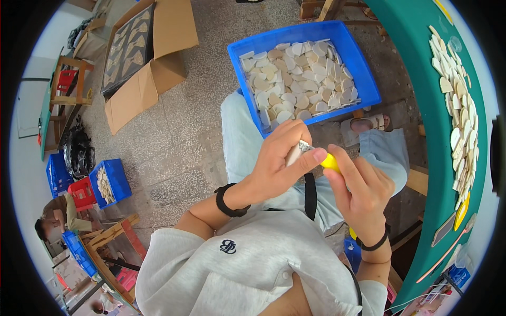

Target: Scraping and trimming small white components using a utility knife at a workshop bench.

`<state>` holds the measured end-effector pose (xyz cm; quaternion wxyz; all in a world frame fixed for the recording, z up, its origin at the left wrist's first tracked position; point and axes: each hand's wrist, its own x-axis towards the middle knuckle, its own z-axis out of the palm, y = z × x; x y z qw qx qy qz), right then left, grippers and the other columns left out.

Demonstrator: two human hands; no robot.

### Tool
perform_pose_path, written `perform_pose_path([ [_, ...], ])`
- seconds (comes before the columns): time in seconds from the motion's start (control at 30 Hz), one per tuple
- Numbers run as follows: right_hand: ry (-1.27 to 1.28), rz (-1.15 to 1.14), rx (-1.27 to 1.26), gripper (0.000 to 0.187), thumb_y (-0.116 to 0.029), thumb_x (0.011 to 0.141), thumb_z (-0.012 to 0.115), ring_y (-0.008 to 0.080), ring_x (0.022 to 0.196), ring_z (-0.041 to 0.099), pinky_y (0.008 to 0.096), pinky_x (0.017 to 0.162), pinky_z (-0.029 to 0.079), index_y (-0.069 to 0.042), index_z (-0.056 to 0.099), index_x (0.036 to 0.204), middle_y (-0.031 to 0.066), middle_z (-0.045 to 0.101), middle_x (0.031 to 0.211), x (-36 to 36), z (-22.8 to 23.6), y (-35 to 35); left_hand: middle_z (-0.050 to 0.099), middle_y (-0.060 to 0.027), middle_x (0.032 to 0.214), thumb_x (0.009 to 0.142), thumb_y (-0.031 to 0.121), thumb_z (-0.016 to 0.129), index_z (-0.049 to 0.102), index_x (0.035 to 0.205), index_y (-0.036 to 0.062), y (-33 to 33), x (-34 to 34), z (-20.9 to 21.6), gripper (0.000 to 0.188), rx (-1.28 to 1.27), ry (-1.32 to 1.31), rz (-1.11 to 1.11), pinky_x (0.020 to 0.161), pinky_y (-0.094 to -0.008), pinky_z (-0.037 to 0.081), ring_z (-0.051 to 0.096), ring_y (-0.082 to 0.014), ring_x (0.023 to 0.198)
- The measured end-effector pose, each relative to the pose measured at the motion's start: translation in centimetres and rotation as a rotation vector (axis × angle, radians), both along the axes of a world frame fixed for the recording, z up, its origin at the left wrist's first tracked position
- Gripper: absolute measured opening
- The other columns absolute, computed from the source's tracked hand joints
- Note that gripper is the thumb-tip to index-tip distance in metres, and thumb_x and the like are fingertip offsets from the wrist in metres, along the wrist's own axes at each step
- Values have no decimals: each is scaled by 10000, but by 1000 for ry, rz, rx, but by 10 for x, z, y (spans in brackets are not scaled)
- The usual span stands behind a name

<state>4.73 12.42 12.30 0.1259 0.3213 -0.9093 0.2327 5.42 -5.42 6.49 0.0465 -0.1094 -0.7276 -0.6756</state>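
Observation:
My left hand [279, 163] is closed around a small white piece [295, 152] with a rough grey patch at its end. Most of that piece is hidden by the fingers. Close beside it, my right hand [362, 190] pinches a tool with a bright yellow handle [330, 163]; its working end and exact kind are hard to make out. Both hands meet above my lap. Just beyond them, a blue bin [371, 97] holds many flat white and beige pieces [300, 73] with rounded edges.
A green table [416, 68] curves along the right, bearing a long heap of similar pieces [459, 121], a yellow tool [462, 209] and a dark flat slab [444, 230]. An open cardboard box [174, 26] stands far left. Smaller blue bins and a seated person [66, 213] are at left.

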Motion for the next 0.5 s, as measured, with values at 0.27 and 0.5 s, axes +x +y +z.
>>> perform_pose_path([
  [0.27, -50, -219, -259, 253, -151, 827, 664, 170, 492, 457, 268, 444, 340, -68, 645, 1066, 42, 502, 645, -8, -16, -2, 364, -14, 671, 901, 441, 422, 415, 700, 84, 5, -1, 3, 409, 483, -300, -128, 561, -267, 276, 326, -145, 636],
  [0.5, -178, -261, -403, 198, -110, 882, 605, 110, 534, 426, 246, 476, 314, -13, 639, 1052, 60, 550, 699, -6, -11, 0, 352, -23, 677, 845, 521, 264, 348, 656, 148, -5, -7, 10, 427, 842, -561, -368, 550, -260, 260, 317, -155, 641],
])
